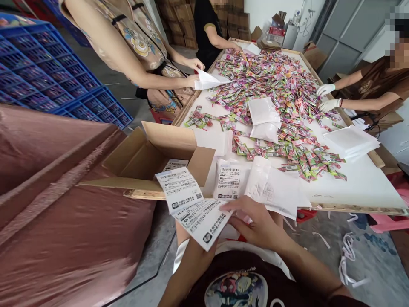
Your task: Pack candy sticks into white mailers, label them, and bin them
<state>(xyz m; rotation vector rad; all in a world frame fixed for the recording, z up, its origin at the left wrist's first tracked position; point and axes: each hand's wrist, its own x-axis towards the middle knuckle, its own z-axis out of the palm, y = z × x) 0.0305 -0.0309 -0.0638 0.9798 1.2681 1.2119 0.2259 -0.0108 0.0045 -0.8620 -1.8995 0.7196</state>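
Note:
A strip of printed shipping labels (194, 209), with barcodes and black logos, lies folded over my left hand (202, 252). That hand holds the strip from below, its fingers mostly hidden under the paper. My right hand (252, 219) pinches the strip's right edge between thumb and fingertips. Just beyond, on the table edge, lies a white packet with a label (228, 181) stuck on it. To its right is a plain filled white bag (271, 185). At the left an open cardboard box (128, 160) contains at least one labelled packet.
A heap of small colourful sachets (265, 81) covers much of the white table (361, 187). White envelopes (351, 140) are stacked at right. Blue crates (47, 68) stand at left. Three people work around the table, one wearing white gloves (329, 105). Paper strips (348, 256) litter the floor.

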